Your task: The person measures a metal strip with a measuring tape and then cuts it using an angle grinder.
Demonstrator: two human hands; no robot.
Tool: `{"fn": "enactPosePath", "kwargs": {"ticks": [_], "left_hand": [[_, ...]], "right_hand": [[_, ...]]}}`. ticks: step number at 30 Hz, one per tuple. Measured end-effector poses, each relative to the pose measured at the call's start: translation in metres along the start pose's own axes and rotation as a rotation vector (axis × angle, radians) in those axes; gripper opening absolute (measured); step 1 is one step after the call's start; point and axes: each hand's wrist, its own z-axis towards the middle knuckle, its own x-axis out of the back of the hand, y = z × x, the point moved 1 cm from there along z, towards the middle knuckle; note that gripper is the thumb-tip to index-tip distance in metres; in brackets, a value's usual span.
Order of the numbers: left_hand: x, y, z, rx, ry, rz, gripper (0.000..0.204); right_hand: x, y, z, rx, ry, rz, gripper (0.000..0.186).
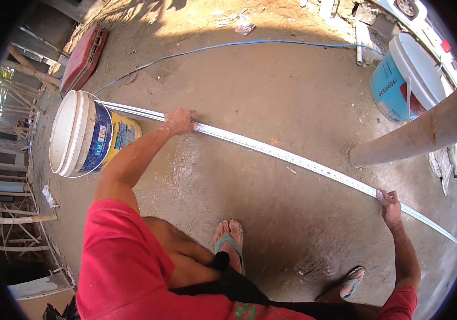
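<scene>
L end of metal straightedge hidden by paint bucket; its marks too small to read. L hand grips it nr bucket, R hand twd other end; contact w/ floor unclear. Open room btwn straightedge & blue hose; post close on R.

Left of the round column spreads a brown floor; sunlight falls beyond it, wooden poles far left.
</scene>
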Motion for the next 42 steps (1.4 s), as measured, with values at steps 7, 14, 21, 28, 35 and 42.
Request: {"fn": "enactPosePath", "kwargs": {"ticks": [7, 14, 21, 28, 35, 42], "left_hand": [[-0.023, -0.001, -0.005, -0.01, 0.102, -0.039, 0.033], [-0.015, 0.004, -0.007, 0.012, 0.098, -0.026, 0.025], [-0.02, 0.005, -0.006, 0.043, 0.089, -0.043, 0.024], [-0.019, 0.007, -0.002, 0.092, 0.073, -0.022, 0.023], [-0.015, 0.013, 0.002, 0.118, 0.073, -0.016, 0.024], [-0.024, 0.005, 0.004, 0.151, 0.074, -0.033, 0.024]], "right_hand": [[0.001, -0.012, -0.003, -0.061, -0.013, 0.01, 0.058], [-0.001, -0.015, -0.002, -0.097, 0.01, 0.021, 0.049], [0.001, -0.02, 0.0, -0.136, -0.049, -0.033, 0.05], [0.002, -0.024, 0.003, -0.163, -0.039, 0.006, 0.049], [0.026, -0.122, 0.078, -0.116, 0.011, 0.11, 0.07], [-0.021, -0.28, 0.219, 0.184, 0.103, 0.179, 0.067]]}}
